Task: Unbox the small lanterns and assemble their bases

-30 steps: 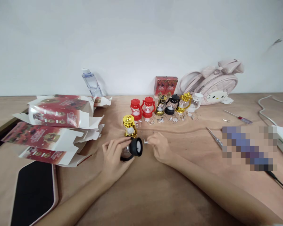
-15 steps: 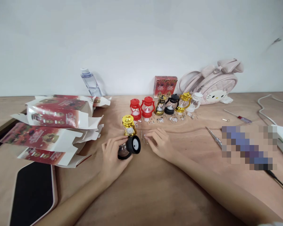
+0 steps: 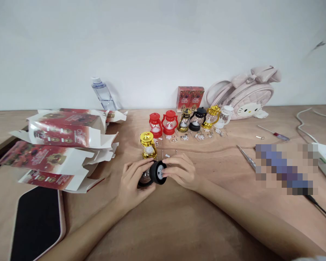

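A small black lantern lies tipped on its side in my left hand, its round base with a white and dark centre turned to the right. My left fingers and thumb wrap around its clear body. Pinched fingertips of my right hand touch the base; whatever is between them is too small to make out. Just behind stands a gold lantern upright. Beside my right fingers are a little white piece and thin wire bits, partly covered by the hand.
Behind stand red lanterns and several others, with small parts before them. Opened red boxes, a bottle and a phone are left. Right are a pink bag, a screwdriver and a pointed metal tool.
My right hand has moved left from the wire bits to the lantern's base. The black lantern has shifted slightly right in my left hand, which still grips it.
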{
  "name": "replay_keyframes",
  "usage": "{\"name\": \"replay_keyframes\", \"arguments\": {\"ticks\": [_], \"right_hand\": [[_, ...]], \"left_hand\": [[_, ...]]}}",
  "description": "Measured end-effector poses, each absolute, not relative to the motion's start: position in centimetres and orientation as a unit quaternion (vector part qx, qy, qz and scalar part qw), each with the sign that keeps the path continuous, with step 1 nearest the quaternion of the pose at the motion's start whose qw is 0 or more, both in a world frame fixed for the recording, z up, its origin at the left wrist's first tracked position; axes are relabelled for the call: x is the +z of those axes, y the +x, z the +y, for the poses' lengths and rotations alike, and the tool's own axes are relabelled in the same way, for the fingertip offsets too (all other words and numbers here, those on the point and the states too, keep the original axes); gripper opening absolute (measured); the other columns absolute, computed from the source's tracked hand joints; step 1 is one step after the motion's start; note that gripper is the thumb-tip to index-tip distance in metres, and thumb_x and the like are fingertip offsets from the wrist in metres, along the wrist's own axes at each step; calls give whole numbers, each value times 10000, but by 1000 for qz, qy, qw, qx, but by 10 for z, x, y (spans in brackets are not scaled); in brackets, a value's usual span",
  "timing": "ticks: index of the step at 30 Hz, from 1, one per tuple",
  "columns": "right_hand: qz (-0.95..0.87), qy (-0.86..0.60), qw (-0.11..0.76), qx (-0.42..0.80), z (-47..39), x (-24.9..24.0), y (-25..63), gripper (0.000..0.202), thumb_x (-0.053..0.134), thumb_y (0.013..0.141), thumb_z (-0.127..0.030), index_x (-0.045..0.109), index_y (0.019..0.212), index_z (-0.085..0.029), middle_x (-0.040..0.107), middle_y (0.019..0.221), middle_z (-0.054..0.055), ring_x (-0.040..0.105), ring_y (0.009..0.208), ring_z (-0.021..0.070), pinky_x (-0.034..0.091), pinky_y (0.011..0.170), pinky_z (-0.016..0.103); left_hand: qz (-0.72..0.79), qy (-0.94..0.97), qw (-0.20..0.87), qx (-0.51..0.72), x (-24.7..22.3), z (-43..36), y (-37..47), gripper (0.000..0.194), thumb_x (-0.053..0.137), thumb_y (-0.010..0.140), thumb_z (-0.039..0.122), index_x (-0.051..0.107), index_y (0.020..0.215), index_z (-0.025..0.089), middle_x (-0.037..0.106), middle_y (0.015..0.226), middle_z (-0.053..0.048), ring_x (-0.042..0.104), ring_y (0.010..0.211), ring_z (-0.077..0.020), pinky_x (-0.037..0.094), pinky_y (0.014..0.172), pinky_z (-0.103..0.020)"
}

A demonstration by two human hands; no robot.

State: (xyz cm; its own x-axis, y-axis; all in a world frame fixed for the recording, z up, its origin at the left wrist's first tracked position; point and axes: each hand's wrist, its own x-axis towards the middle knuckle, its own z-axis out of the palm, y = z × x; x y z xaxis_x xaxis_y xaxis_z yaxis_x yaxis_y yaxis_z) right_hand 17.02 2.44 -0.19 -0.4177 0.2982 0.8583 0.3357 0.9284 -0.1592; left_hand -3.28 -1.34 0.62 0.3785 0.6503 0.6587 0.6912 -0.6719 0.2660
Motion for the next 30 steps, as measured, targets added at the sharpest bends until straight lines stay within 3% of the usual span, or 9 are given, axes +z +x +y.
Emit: {"name": "replay_keyframes", "arguments": {"ticks": [6, 15, 21, 30], "right_hand": [[-851, -136, 508, 12, 26, -4, 170, 86, 559, 876, -212, 618, 929, -179, 674, 1066, 120, 597, 1080, 193, 546, 850, 362], [-868, -105, 485, -14, 21, -4, 170, 157, 549, 858, -109, 564, 1014, -96, 661, 1070, 205, 558, 1150, 215, 564, 878, 331], [-873, -107, 475, -37, 21, -9, 169, 254, 546, 836, -82, 522, 1088, -102, 640, 1132, 199, 515, 1201, 227, 566, 884, 352], [-813, -216, 541, 24, 26, -9, 169, 151, 473, 884, -100, 517, 997, -189, 698, 897, 69, 656, 878, 156, 543, 742, 324]], "left_hand": [[-376, -835, 48, -398, 8, -14, -30, 379, 577, 735, 179, 498, 1105, 198, 680, 978, -90, 650, 884, -210, 434, 767, -336], [-373, -837, 67, -393, 5, -17, -31, 352, 572, 717, 196, 501, 1060, 166, 688, 908, -96, 657, 784, -204, 422, 701, -318], [-382, -838, 61, -385, 6, -17, -31, 331, 568, 733, 222, 496, 1054, 182, 696, 914, -81, 661, 788, -204, 408, 711, -317], [-427, -814, 69, -387, 6, -17, -30, 318, 581, 739, 220, 502, 1046, 205, 696, 925, -62, 652, 830, -214, 378, 730, -337]]}}
